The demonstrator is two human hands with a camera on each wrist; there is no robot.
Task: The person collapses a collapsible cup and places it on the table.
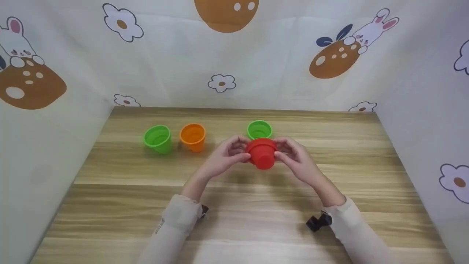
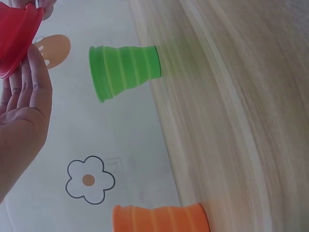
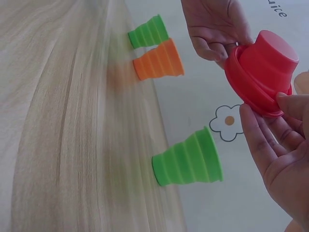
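Observation:
A red collapsible cup (image 1: 264, 156), partly folded so that its narrow base juts out from a wide rim, is held above the table between both hands. My left hand (image 1: 224, 156) grips its left side, the thumb on the near face and the fingers behind the rim. On the opposite side my right hand (image 1: 297, 160) pinches the rim the same way. The right wrist view shows the red cup (image 3: 264, 72) tilted, its base facing up and outward. Just behind it stands an upright green cup (image 1: 259, 129), its lower part hidden by the red one in the head view.
To the left stand an orange cup (image 1: 193, 136) and another green cup (image 1: 158, 139), both upright and extended. The wooden table (image 1: 234, 234) is bordered by a patterned cloth (image 1: 176, 55) at the back and sides. Black wrist mounts (image 1: 318, 222) hang near the sleeves.

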